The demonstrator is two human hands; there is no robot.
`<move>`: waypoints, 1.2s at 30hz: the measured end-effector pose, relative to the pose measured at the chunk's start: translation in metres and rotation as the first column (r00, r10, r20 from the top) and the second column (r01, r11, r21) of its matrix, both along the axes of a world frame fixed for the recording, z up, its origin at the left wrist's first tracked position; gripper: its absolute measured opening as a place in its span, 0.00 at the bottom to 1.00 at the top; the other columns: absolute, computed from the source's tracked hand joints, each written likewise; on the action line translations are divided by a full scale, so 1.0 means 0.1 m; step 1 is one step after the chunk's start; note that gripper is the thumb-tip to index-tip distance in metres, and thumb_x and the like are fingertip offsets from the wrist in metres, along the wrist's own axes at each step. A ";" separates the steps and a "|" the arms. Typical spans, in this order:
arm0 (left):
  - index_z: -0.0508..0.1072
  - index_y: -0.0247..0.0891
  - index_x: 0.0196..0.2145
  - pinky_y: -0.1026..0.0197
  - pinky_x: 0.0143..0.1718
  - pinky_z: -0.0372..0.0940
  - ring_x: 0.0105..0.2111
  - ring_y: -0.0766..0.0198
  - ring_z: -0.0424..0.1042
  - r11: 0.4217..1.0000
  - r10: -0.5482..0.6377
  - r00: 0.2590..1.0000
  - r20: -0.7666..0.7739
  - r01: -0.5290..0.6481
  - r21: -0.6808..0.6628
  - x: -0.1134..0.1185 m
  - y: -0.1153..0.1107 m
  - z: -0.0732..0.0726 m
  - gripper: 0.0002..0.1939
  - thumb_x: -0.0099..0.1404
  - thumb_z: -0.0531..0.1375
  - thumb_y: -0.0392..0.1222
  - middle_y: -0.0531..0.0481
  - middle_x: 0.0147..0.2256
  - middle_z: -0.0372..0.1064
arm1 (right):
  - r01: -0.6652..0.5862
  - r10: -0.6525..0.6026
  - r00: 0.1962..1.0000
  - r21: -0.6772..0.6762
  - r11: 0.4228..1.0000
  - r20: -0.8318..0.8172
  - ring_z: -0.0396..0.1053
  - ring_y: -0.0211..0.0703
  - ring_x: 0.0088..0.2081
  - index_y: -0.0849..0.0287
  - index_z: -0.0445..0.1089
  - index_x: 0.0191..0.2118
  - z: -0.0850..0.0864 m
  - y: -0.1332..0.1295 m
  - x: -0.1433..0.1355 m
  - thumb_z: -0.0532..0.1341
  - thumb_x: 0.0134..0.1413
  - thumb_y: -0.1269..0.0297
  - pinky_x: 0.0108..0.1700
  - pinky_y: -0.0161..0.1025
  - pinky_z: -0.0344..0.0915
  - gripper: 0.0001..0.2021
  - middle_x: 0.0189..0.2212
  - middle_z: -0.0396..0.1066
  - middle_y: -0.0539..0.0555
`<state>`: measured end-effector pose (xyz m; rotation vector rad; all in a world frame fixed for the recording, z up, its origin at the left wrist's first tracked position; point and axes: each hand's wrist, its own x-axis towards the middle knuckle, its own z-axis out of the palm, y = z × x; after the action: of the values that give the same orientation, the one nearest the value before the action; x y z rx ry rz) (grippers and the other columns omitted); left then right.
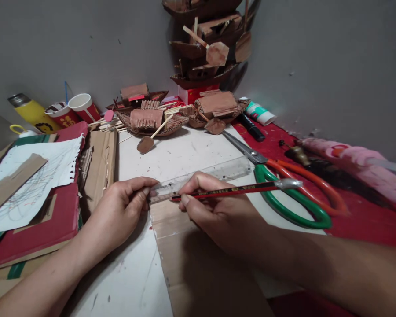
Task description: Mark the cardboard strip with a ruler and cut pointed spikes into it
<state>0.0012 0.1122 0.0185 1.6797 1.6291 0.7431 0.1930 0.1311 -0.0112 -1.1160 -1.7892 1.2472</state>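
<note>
My left hand (123,209) pinches the left end of a clear plastic ruler (211,169), which lies across the top of a brown cardboard piece (185,255). Between the fingers of my right hand (214,209) is a red and black pencil (231,190). Its point is at the ruler's lower edge, close to my left fingertips; whether it touches the cardboard I cannot tell. Just to the right lie large scissors (297,202) with one green and one orange handle, their blades pointing to the back.
Cardboard model boats (152,119) stand at the back, with more stacked on a red box (196,94). Paper cups (84,108) and a yellow bottle (34,114) are at the back left. Cardboard and a scribbled paper sheet (36,176) pile up left. A black marker (252,127) lies right.
</note>
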 end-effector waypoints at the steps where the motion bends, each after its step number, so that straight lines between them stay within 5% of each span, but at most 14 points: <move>1: 0.78 0.32 0.42 0.67 0.24 0.61 0.23 0.68 0.65 1.000 -0.006 1.000 -0.008 0.007 0.003 0.00 0.00 0.01 0.16 0.64 0.53 0.37 0.53 0.24 0.72 | -0.010 0.010 1.000 0.027 1.000 0.022 0.61 0.35 0.25 0.56 0.63 0.30 0.00 0.00 0.00 0.55 0.54 0.70 0.28 0.34 0.57 0.03 0.24 0.66 0.46; 15: 0.79 0.35 0.42 0.62 0.31 0.64 0.21 0.66 0.63 1.000 0.005 0.996 -0.094 -0.003 0.027 -0.03 -0.03 -0.04 0.17 0.63 0.52 0.37 0.55 0.21 0.67 | -0.057 0.054 0.997 0.069 0.996 0.046 0.55 0.32 0.22 0.57 0.63 0.29 -0.02 0.00 -0.03 0.58 0.53 0.74 0.24 0.32 0.53 0.06 0.21 0.61 0.43; 25: 0.78 0.36 0.44 0.59 0.33 0.65 0.21 0.65 0.65 1.000 0.006 0.996 -0.093 -0.005 0.013 -0.04 -0.03 -0.07 0.17 0.64 0.52 0.38 0.54 0.20 0.68 | -0.054 0.043 0.986 0.062 0.997 0.161 0.58 0.35 0.22 0.55 0.66 0.30 -0.05 -0.01 0.00 0.58 0.57 0.70 0.22 0.34 0.53 0.05 0.21 0.63 0.45; 36: 0.78 0.36 0.43 0.60 0.32 0.64 0.20 0.65 0.64 1.000 0.000 0.996 -0.085 0.002 0.022 -0.03 -0.03 -0.06 0.17 0.63 0.51 0.36 0.55 0.19 0.67 | -0.098 0.085 0.990 0.122 0.988 0.110 0.62 0.35 0.25 0.56 0.65 0.31 -0.04 0.00 0.01 0.59 0.56 0.72 0.26 0.34 0.56 0.05 0.25 0.66 0.45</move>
<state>-0.0017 0.1097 0.0130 1.7486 1.6834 0.7000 0.1939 0.1312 -0.0156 -1.0542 -1.9892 1.1270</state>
